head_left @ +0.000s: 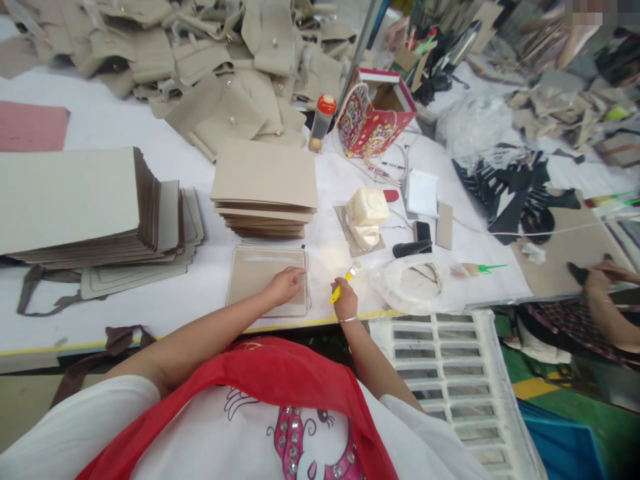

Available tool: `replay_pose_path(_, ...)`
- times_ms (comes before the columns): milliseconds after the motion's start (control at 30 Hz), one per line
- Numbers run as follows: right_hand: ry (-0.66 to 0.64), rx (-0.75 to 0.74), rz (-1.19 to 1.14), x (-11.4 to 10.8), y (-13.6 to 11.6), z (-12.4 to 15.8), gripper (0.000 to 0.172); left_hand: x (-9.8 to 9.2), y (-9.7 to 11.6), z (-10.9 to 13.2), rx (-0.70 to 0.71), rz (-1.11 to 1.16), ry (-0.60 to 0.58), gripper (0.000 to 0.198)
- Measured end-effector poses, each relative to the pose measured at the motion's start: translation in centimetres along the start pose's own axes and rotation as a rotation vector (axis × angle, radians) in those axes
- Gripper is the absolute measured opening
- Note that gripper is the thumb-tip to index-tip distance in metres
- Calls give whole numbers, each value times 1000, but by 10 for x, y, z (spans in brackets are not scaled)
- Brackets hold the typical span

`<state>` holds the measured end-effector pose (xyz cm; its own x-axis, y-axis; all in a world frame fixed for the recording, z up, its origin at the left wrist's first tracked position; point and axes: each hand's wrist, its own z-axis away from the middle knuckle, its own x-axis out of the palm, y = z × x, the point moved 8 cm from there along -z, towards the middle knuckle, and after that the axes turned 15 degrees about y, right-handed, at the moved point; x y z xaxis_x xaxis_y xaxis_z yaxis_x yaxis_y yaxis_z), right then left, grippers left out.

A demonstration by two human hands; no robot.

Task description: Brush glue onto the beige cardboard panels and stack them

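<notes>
My left hand (284,287) lies flat on a beige card or leatherette panel (255,273), its fingertips near the panel's right edge. My right hand (345,299) grips a small yellow-handled tool (338,291) with a metal tip, just to the right of that panel. Behind the panel stands a squared stack of similar beige panels (264,175). A taller stack of grey-backed boards (65,200) lies farther left. Neither hand touches either stack.
A crumpled plastic bag (413,283) and a cream block on a beige sheet (367,217) lie to the right. Beyond are an orange-capped bottle (323,123), a red patterned box (373,117) and a heap of beige flaps (225,87). A co-worker's hand (605,273) works at far right.
</notes>
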<state>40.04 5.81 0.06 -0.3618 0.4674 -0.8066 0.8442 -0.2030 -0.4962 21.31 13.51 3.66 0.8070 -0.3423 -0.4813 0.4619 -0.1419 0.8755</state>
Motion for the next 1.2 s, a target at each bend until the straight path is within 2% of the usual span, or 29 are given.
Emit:
replay_pose_path(100, -26, -194, 86, 15, -15, 17, 30, 0, -5, 2, -13, -22, 14, 34)
replay_pose_path(167, -48, -254, 106, 25, -17, 27, 25, -1, -10, 6, -25, -46, 10, 34)
replay_pose_path(267, -36, -201, 100, 29, -8, 30, 23, -3, -18, 14, -41, -85, 11, 33)
replay_pose_path(367, -37, -121, 54, 24, 3, 24, 26, -3, -22, 19, -48, -96, 2, 34)
replay_pose_path(433, -30, -77, 12, 13, 4, 16, 27, -1, -20, 18, -43, -75, -12, 35)
replay_pose_path(533, 64, -14, -67, -17, -7, 1, 26, 4, -7, 12, -23, 1, -23, 40)
replay_pose_path(600, 123, 12, -143, -41, -24, -9, 24, 9, 8, 4, -8, 89, -40, 50)
replay_pose_path(700, 99, 18, -314, -67, -59, -21, 20, 21, 31, -6, -59, 276, -158, 62)
replay_pose_path(733, 84, 20, -364, -72, -70, -25, 20, 26, 36, -8, -106, 335, -221, 59)
replay_pose_path(833, 66, 52, -433, -81, -90, -35, 21, 34, 41, -8, -241, 425, -353, 33)
replay_pose_path(867, 56, 63, -428, -80, -93, -38, 24, 33, 40, -9, -264, 429, -362, 28)
replay_pose_path(967, -15, 54, -351, -67, -100, -41, 37, 21, 32, -8, -283, 402, -317, 29)
replay_pose_path(1033, -54, 17, -280, -55, -104, -41, 35, 10, 21, -5, -303, 360, -295, 30)
replay_pose_path(1133, -42, 1, -245, -39, -105, -42, 27, -15, -8, 2, -362, 266, -279, 28)
replay_pose_path(1200, -9, 34, -255, -28, -102, -46, 25, -41, -37, 7, -439, 200, -225, 26)
